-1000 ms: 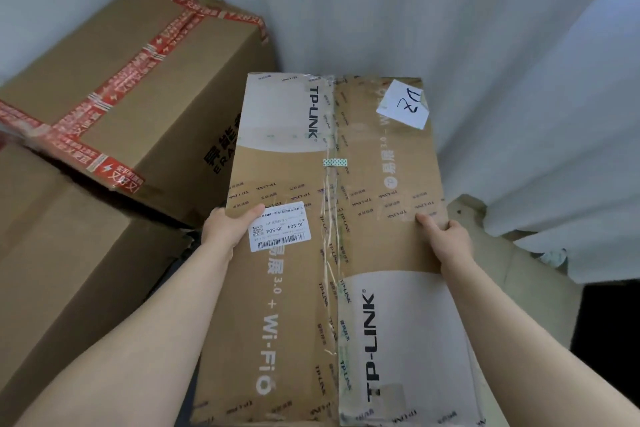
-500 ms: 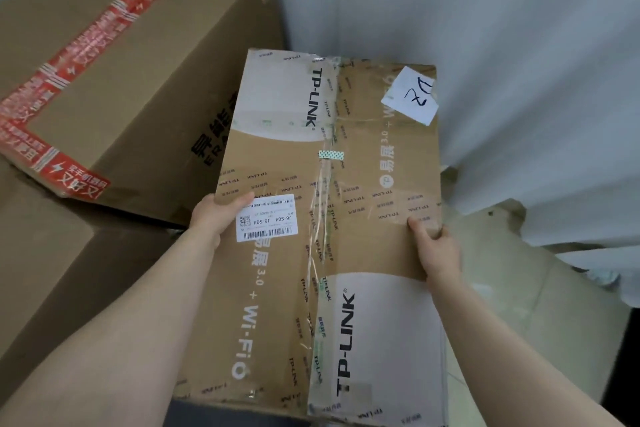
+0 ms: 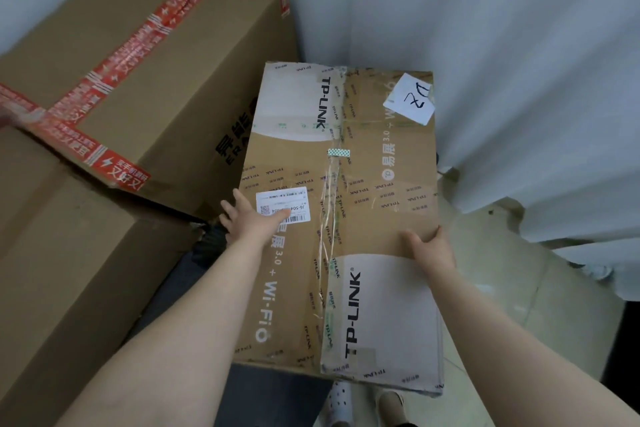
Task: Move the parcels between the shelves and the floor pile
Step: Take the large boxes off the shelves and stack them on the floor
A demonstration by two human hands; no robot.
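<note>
A long brown TP-LINK parcel [image 3: 367, 204] with clear tape, a white barcode label and a handwritten white note lies flat and low in front of me, next to the stacked boxes. My left hand [image 3: 251, 220] rests on its left edge by the barcode label, with the fingers spread straight out past the edge. My right hand [image 3: 429, 248] grips the parcel's right edge, thumb on top and fingers round the side. What is under the parcel is hidden.
A large carton with red tape [image 3: 145, 73] sits tilted at the upper left on another big brown carton [image 3: 69, 270]. White curtains [image 3: 519, 73] hang behind and to the right. Pale floor tiles [image 3: 526, 305] show at the right, my shoes [image 3: 391, 406] below.
The parcel has gone down and away from me toward the floor beside the cartons. My left hand has let go of the left edge and spread its fingers. The right hand still holds.
</note>
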